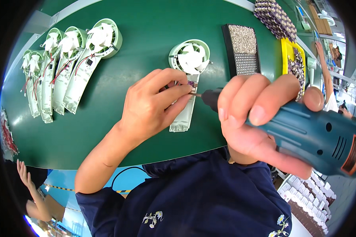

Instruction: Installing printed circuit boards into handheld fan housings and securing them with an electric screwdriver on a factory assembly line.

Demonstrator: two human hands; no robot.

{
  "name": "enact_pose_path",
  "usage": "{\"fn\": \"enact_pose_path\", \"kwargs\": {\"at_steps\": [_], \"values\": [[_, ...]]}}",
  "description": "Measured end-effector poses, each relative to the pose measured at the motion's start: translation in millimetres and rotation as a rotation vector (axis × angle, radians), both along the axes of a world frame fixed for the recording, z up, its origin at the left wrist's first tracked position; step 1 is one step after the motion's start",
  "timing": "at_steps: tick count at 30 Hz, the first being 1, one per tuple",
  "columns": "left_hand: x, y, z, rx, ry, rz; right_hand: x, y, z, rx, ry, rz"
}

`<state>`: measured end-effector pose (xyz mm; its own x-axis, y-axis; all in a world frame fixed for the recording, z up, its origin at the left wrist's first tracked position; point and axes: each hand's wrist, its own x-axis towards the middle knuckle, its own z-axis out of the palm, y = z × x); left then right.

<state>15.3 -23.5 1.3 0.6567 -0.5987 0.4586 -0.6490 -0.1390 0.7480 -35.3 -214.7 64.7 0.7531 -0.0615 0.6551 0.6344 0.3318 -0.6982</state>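
Observation:
My right hand (253, 118) is wrapped round a dark teal electric screwdriver (304, 132), tilted with its thin bit pointing left. Below the round head of a pale green handheld fan (190, 59), the fingers of my left hand (148, 104) are pinched together close to the bit's tip. What they grip is hidden. A small purple circuit board (191, 83) shows partly beside these fingertips, at the top of the fan's opened handle (182, 123). The fan lies with its white blades facing up.
Several similar open fan halves (81, 81) with red wires lie at the left. A black screw tray (227, 41), a yellow bin (284, 55) of small parts and stacked circuit boards (275, 17) stand at the right. Another person's hand (23, 173) shows at lower left.

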Motion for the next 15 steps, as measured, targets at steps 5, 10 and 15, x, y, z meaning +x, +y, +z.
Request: {"fn": "enact_pose_path", "kwargs": {"at_steps": [5,10,15], "values": [[2,1,-5,-0.01,-0.031,-0.008,2,-5,4,-0.144,-0.004,0.135],[-2,-1,0,-0.001,0.055,-0.008,1,-15,5,-0.18,0.021,0.184],[-1,2,-3,0.015,0.086,-0.021,-2,-12,7,-0.192,0.019,0.115]]}}
